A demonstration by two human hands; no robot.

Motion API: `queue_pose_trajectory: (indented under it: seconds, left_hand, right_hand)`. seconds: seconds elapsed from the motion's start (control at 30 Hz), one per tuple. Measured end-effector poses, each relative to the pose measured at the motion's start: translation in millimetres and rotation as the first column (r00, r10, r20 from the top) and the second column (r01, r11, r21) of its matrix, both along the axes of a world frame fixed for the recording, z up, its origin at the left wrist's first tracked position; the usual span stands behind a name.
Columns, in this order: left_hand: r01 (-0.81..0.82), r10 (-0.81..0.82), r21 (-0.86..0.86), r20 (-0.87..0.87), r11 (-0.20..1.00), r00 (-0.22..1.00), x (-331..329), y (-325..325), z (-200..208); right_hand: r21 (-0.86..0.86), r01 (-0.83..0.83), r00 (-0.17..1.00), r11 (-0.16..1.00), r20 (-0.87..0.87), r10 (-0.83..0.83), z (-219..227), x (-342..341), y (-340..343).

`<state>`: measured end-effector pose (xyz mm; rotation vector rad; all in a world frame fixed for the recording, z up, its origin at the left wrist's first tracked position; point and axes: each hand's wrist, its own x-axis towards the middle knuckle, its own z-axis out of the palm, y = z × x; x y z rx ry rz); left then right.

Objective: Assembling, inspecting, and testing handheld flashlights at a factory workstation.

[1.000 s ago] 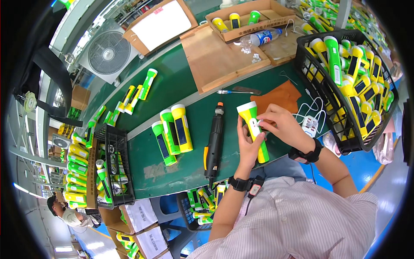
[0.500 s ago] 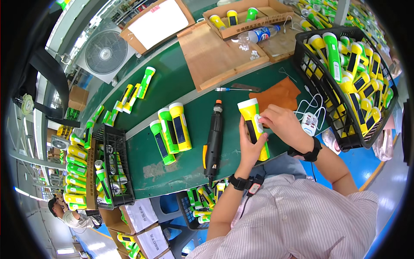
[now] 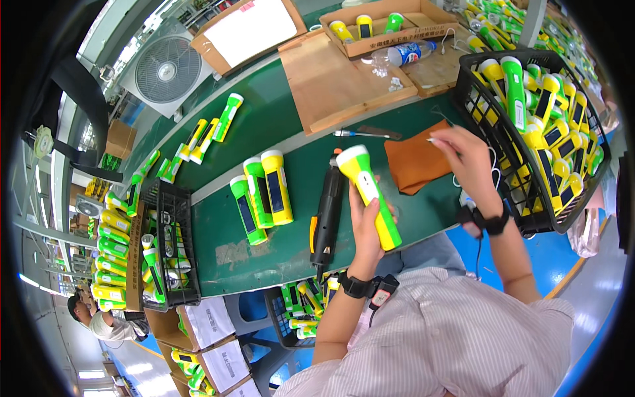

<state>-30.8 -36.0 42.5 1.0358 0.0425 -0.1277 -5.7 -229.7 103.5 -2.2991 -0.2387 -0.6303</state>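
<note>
My left hand [image 3: 366,231] is closed around the body of a yellow and green flashlight [image 3: 374,198]. Its white-rimmed head points up and away from me, and a side with a small white panel faces up. My right hand [image 3: 466,155] is raised apart from the flashlight, above an orange-brown cloth [image 3: 417,159]. Thumb and forefinger pinch a tiny pale thing too small to name. A black electric screwdriver [image 3: 327,212] lies left of the flashlight. Three more flashlights [image 3: 278,188] lie side by side further left. Behind my right wrist, a white cable [image 3: 495,165] shows in part.
A black crate [image 3: 463,109] heaped with flashlights stands at the right. Another black crate [image 3: 192,264] is at the left edge. A thin screwdriver [image 3: 360,133] lies beyond the cloth. At the back are a wooden board [image 3: 324,86], a plastic bottle [image 3: 410,53] and a cardboard tray [image 3: 403,41].
My right hand has left the flashlight's side and moved up and right. My left hand has shifted left and turned the flashlight, so the dark panel no longer shows.
</note>
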Motion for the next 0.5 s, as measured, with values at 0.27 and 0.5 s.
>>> queue_pose_trajectory:
  seconds: [0.27, 0.5]
  left_hand:
    - [0.188, -0.213, -0.507, 0.009, 0.841, 0.977, -2, 8, 44]
    - [0.058, -0.197, -0.468, -0.255, 0.882, 0.947, -6, 0, 51]
  right_hand:
    - [-0.122, -0.166, 0.938, 0.978, 0.285, 0.195, -9, -32, 33]
    - [-0.561, -0.457, 0.710, 0.690, 0.237, 0.663, 14, -48, 45]
